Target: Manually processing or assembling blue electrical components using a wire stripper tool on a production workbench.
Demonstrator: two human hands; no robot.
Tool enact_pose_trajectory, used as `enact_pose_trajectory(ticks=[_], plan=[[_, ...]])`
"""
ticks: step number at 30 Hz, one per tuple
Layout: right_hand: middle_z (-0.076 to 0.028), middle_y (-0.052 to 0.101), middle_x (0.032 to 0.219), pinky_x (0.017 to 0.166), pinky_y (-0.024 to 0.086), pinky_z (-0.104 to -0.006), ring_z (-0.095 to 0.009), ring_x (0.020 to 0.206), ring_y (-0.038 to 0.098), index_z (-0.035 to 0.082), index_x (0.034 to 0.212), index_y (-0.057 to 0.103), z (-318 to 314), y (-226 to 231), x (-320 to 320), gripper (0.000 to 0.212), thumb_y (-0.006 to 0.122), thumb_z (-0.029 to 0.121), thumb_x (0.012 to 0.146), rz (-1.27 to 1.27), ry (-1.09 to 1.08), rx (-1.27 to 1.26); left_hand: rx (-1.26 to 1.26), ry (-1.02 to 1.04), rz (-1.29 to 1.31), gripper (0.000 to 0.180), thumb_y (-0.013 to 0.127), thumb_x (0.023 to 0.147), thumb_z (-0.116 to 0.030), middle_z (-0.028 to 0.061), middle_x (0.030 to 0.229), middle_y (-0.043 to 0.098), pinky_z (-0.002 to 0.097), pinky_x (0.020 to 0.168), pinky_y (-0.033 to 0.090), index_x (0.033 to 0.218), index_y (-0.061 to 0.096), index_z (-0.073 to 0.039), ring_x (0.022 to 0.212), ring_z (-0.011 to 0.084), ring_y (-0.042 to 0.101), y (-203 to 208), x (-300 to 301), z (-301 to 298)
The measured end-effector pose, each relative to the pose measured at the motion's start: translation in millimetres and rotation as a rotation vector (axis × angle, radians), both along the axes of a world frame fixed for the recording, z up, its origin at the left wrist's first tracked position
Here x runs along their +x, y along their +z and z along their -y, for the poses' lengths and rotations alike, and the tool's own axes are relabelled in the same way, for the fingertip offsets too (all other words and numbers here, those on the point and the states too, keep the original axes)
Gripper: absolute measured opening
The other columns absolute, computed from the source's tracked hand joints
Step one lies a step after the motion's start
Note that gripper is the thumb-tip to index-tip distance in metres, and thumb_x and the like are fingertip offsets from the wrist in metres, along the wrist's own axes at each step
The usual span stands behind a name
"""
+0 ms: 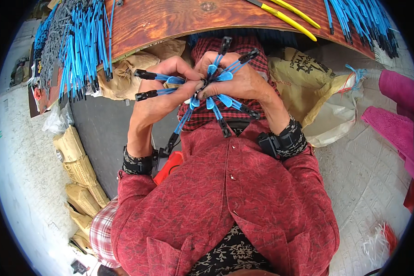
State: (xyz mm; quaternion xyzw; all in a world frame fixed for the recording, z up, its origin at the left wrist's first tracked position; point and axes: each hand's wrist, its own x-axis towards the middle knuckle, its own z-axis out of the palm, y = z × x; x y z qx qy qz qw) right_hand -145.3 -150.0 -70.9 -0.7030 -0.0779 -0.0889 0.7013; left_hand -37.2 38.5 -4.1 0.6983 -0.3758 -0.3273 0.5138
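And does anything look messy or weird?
Yes: on the floor at lower right, a loose tangle of whitish and red strands looks like dropped scraps. The blue-spoked piece between the left hand and right hand shows no clear damage.

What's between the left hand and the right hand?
The dark middle of the blue spoked piece, pinched by the left hand and right hand; shows in the head view.
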Motion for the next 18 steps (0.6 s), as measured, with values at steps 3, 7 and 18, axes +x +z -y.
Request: enact_pose_trajectory(ticks=[3, 7, 18], plan=[[0.000, 0.064, 0.075, 0.065, 0.048, -0.0295, -0.010, 0.072, 0.059, 0.003, 0.093, 0.067, 2, 1, -2, 0.034, 0.091, 0.018, 0.074, -0.049, 0.016, 0.003, 0.014, -0.023, -0.043, 0.008, 0.076, 0.088, -0.003, -0.0004, 0.086, 0.067, 0.0228, 0.065, 0.047, 0.091, 0.068, -0.003, 0.078, 0.0048, 0.059, 3, -1, 4], [0.002, 0.063, 0.077, 0.066, 0.048, -0.0287, -0.009, 0.074, 0.058, 0.004, 0.091, 0.065, 3, -5, -2, 0.033, 0.091, 0.016, 0.074, -0.049, 0.017, -0.007, -0.022, -0.030, -0.058, 0.014, 0.079, 0.086, -0.006, 0.0021, 0.092, 0.069, 0.0253, 0.072, 0.050, 0.097, 0.071, -0.003, 0.083, 0.0078, 0.062, -5, -1, 2], [0.001, 0.064, 0.085, 0.079, 0.049, -0.0311, -0.011, 0.085, 0.060, 0.004, 0.090, 0.064, 6, -5, -5, 0.029, 0.088, 0.008, 0.074, -0.037, 0.095, 0.144, 0.048, -0.156, -0.073, 0.041, 0.084, 0.076, 0.000, 0.0126, 0.114, 0.071, 0.0417, 0.105, 0.046, 0.114, 0.072, -0.001, 0.127, 0.0298, 0.060, 1, 9, -10]])
